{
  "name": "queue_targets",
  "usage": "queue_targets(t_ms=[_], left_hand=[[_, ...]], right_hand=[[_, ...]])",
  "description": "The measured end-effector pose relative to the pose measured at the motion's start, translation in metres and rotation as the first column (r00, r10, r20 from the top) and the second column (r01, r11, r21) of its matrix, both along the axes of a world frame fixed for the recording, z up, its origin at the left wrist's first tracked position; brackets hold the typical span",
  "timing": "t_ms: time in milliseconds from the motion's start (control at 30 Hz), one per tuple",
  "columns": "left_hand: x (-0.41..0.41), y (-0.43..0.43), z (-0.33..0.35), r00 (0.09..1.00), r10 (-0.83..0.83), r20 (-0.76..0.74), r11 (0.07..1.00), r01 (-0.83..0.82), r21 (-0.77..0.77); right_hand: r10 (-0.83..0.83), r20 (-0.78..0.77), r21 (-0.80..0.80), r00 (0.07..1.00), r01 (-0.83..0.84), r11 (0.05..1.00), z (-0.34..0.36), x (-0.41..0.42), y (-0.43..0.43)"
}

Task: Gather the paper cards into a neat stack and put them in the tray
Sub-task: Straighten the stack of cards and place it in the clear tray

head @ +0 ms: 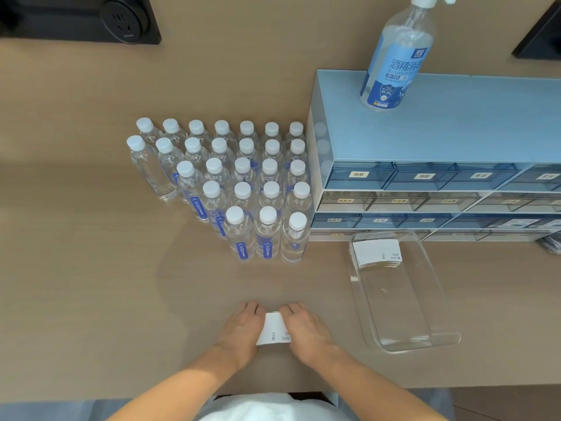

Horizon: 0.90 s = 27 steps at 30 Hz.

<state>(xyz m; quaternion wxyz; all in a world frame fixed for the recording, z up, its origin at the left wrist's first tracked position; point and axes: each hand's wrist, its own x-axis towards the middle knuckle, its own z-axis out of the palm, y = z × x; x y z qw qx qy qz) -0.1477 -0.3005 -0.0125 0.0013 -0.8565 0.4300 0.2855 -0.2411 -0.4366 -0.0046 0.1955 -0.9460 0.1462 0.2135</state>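
A small stack of white paper cards (274, 328) lies on the tan desk near its front edge. My left hand (243, 329) presses against its left side and my right hand (305, 328) against its right side, fingers curled around the edges. A clear plastic tray (437, 338) sits to the right of my hands, tilted a little on the desk. Another pile of white cards (377, 252) rests in the tray's far left corner. The lower part of the tray holds nothing.
Several rows of water bottles (243, 189) with white caps stand behind my hands. A blue drawer organiser (440, 165) fills the right back, with a spray bottle (394, 59) on top. A black socket panel (121, 19) sits at the far left.
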Motion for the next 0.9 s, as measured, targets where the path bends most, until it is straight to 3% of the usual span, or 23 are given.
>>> queue_targets(t_ms=[267,333,367,400,433,467,500,533,567,633,767,900], left_hand=[[0.009,-0.001,0.007,0.998,0.006,-0.060,1.000,-0.005,0.019],[0.014,0.007,0.016,0.977,0.138,-0.164,0.990,-0.139,0.008],[0.018,0.013,0.023,0.917,0.293,-0.271,0.952,-0.306,-0.003],[0.023,0.020,0.030,0.793,0.466,-0.394,0.858,-0.513,-0.016],[0.029,0.027,0.036,0.598,0.614,-0.515,0.706,-0.708,0.020],[0.035,0.033,0.042,0.341,0.699,-0.629,0.520,-0.846,0.120],[0.038,0.038,0.045,0.071,0.697,-0.714,0.353,-0.900,0.254],[0.040,0.040,0.045,-0.119,0.653,-0.748,0.251,-0.898,0.361],[0.039,0.040,0.044,-0.217,0.616,-0.757,0.205,-0.884,0.421],[0.028,0.029,0.043,-0.252,0.607,-0.753,0.213,-0.862,0.461],[0.006,0.005,0.051,-0.197,0.592,-0.781,0.268,-0.866,0.422],[0.011,0.006,0.045,-0.173,0.607,-0.776,0.230,-0.896,0.379]], right_hand=[[-0.071,0.007,0.058,0.997,0.071,0.996,-0.006,-0.004,-0.005],[-0.113,-0.025,0.145,0.993,0.116,0.983,-0.004,-0.009,-0.015],[-0.199,-0.059,0.230,0.978,0.207,0.951,-0.001,-0.013,-0.022],[-0.328,-0.098,0.318,0.940,0.342,0.884,0.004,-0.017,-0.028],[-0.487,-0.141,0.400,0.862,0.500,0.768,0.009,-0.021,-0.034],[-0.636,-0.198,0.469,0.746,0.642,0.606,0.014,-0.024,-0.038],[-0.738,-0.272,0.522,0.618,0.739,0.426,0.019,-0.025,-0.039],[-0.781,-0.354,0.554,0.515,0.788,0.268,0.023,-0.025,-0.036],[-0.779,-0.426,0.561,0.460,0.810,0.171,0.024,-0.023,-0.030],[-0.733,-0.506,0.557,0.454,0.821,0.124,0.026,-0.018,-0.009],[-0.733,-0.475,0.542,0.488,0.818,0.193,0.027,-0.012,0.020],[-0.783,-0.460,0.524,0.419,0.840,0.141,0.028,-0.016,0.019]])
